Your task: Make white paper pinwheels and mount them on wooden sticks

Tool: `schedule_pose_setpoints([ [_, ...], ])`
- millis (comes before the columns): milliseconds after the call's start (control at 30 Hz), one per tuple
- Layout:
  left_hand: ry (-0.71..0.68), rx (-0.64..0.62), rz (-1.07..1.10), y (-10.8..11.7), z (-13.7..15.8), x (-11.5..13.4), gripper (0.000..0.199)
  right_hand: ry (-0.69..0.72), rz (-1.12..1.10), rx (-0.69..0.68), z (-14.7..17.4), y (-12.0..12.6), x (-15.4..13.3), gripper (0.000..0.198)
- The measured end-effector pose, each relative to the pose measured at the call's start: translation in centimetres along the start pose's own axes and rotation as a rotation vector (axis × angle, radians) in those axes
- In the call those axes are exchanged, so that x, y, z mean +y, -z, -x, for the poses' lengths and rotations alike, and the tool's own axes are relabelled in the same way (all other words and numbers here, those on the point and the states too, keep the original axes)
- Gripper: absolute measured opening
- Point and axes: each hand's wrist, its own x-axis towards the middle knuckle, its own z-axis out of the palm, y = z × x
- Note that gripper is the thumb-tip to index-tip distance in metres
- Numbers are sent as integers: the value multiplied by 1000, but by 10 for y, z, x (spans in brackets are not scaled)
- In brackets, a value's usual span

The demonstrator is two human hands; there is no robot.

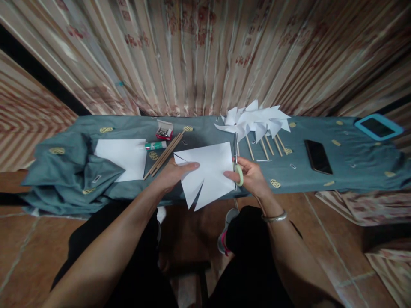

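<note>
A white sheet of paper [208, 164] with slits cut in from its corners is held above the cloth. My left hand [175, 173] grips its left side, thumb on top. At the right edge, my right hand [248, 173] holds scissors [239, 174] with pale green handles, blades pointing away from me. The right thumb also rests on the paper. Whether the blades are apart cannot be made out. Several wooden sticks [165, 156] lie beside my left hand. Beyond my right hand is a pile of white paper pinwheels [257, 119] on sticks.
White paper sheets [125, 158] lie on the left, partly under bunched cloth. Close by are a green glue stick [155, 145] and an open red box [164, 131] of small metal pieces. On the right are a dark phone [317, 157] and a blue-framed device [379, 127]. Curtains [192, 55] hang behind.
</note>
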Motion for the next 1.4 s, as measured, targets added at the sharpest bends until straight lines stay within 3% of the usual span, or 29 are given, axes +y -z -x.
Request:
schedule_pose_setpoints([
  [100, 0, -50, 114, -1, -2, -1, 42, -14, -42, 31, -2, -4, 0, 45],
  [267, 53, -220, 391, -8, 3, 4, 53, 101, -79, 306, -17, -11, 7, 51],
  [367, 53, -231, 393, -18, 10, 2, 56, 161, -52, 403, -25, -17, 11, 49],
  [500, -21, -216, 319, -33, 16, -3, 58, 169, -50, 404, -29, -28, 14, 47],
  [600, -87, -130, 315, -41, 14, -5, 44, 151, -64, 356, -30, -38, 15, 47],
  [800, -156, 190, 347, -40, 0, -10, 36, 95, -110, 290, -31, -50, 15, 51],
  [1000, -333, 196, 263, -23, -15, -3, 26, 78, -35, 106, -16, -51, 14, 48],
  [1167, -437, 328, 226, -3, -29, 9, 30, 1, -49, -109, 5, -55, 18, 48],
  [1300, -461, 355, 203, 2, -32, 12, 27, -120, 2, -352, 19, -64, 22, 50],
  [1400, -461, 339, 183, -1, -32, 11, 28, -119, 12, -421, 23, -71, 26, 46],
])
